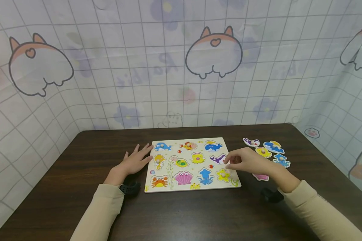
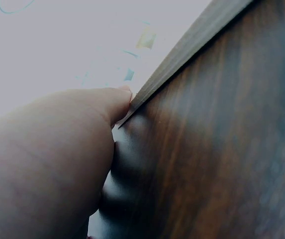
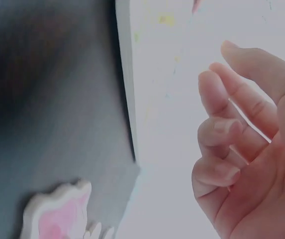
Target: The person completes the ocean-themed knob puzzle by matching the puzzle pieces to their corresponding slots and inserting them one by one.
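A wooden peg puzzle board [image 1: 173,143] with sea-animal pieces lies flat on the dark table [image 1: 199,214]. My left hand [image 1: 135,161] rests flat on the table with straight fingers, against the board's left edge; in the left wrist view the hand [image 2: 57,164] touches the board's edge [image 2: 192,45]. My right hand [image 1: 242,161] hovers over the board's right side, near the purple piece [image 1: 218,158] and the yellow starfish [image 1: 223,174]. Seen from the right wrist, its fingers [image 3: 222,134] are loosely curled and hold nothing, above the board [image 3: 162,99].
Several loose pieces lie on the table right of the board: a purple one [image 1: 251,142], a blue one [image 1: 273,146], a yellow one [image 1: 263,152], another blue one [image 1: 281,160] and a pink one [image 1: 260,176], [image 3: 57,214]. A printed curtain [image 1: 181,67] walls in the table.
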Available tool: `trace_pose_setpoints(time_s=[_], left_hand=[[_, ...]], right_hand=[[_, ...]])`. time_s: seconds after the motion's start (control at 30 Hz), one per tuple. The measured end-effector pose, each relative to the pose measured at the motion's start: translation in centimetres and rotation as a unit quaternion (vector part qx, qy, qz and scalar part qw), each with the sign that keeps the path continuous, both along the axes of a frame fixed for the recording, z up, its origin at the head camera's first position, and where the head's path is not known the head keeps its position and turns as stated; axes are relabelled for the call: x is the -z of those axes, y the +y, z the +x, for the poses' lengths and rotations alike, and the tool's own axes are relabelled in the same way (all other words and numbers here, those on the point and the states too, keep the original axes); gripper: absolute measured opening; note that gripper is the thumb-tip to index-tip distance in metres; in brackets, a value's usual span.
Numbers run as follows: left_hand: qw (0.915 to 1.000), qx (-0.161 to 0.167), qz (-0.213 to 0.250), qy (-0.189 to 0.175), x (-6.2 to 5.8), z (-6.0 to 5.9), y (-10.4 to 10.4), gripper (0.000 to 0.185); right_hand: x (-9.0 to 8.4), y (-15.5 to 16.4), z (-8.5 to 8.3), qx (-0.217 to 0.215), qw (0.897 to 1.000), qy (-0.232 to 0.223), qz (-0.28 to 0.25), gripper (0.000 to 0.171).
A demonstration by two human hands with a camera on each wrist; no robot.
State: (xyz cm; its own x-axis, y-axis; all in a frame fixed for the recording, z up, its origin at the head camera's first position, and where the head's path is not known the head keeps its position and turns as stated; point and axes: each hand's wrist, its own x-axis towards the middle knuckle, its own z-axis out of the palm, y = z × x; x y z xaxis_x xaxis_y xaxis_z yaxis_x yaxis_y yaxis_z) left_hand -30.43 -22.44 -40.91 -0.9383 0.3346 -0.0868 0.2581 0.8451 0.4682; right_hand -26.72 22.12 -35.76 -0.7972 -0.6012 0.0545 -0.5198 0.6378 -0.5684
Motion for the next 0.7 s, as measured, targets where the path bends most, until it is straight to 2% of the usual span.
trace_pose_setpoints(time_s=[0.13,0.47,0.7], left_hand=[[1.0000,-0.001,-0.001,-0.001,-0.1,0.0,0.0,0.063],[1.0000,-0.003,0.000,-0.004,-0.2,0.1,0.0,0.063],[1.0000,-0.003,0.003,-0.005,-0.1,0.1,0.0,0.063]], right_hand=[[-0.4,0.8,-0.1,0.014,1.000,0.001,-0.017,0.016],[-0.9,3.2,-0.4,0.048,0.997,0.056,-0.036,0.015],[-1.1,5.0,-0.9,0.085,0.993,0.078,-0.028,0.017]])
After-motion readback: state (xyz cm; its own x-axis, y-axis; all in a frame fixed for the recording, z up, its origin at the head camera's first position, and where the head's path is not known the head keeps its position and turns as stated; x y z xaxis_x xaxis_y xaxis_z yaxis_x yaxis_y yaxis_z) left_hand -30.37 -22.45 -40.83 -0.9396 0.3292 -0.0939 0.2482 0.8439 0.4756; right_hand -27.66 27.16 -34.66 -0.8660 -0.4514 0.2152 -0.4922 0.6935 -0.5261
